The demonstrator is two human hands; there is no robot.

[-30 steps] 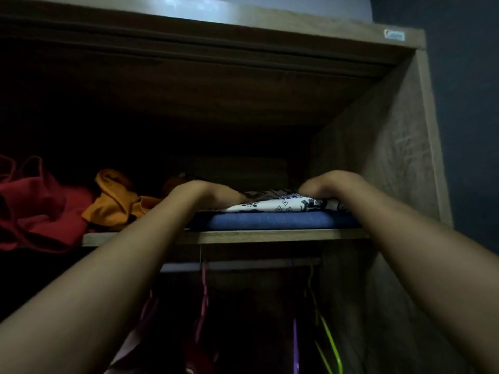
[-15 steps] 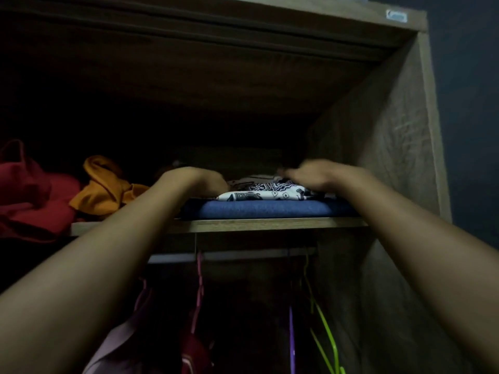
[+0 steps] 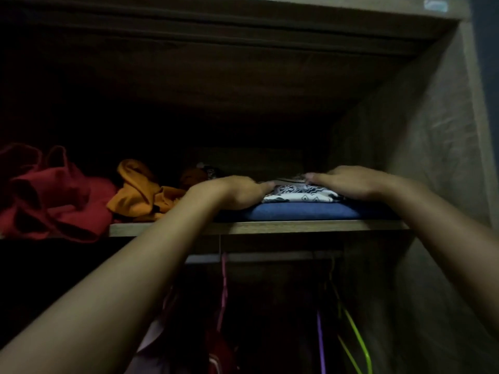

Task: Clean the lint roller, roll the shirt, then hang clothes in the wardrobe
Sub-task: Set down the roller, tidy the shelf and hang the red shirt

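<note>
A folded white shirt with a black pattern [image 3: 299, 195] lies on a folded blue garment [image 3: 302, 211] on the wardrobe's upper shelf [image 3: 270, 228], at its right end. My left hand [image 3: 235, 193] is curled against the shirt's left edge, with its fingertips hidden behind the hand. My right hand [image 3: 348, 184] lies flat on top of the shirt's right side, fingers stretched out toward the left. No lint roller is in view.
Crumpled red cloth [image 3: 54, 198] and orange cloth [image 3: 140, 193] fill the shelf's left part. Below the shelf runs a hanging rail [image 3: 270, 256] with a pink hanger [image 3: 223, 287], a purple hanger [image 3: 320, 338] and a green hanger [image 3: 353, 327]. The wardrobe's side wall [image 3: 421, 163] stands close on the right.
My right hand has gone from a curled grip at the shirt's right end to lying flat, with its fingers reaching left over the shirt. My left hand has stayed at the left edge.
</note>
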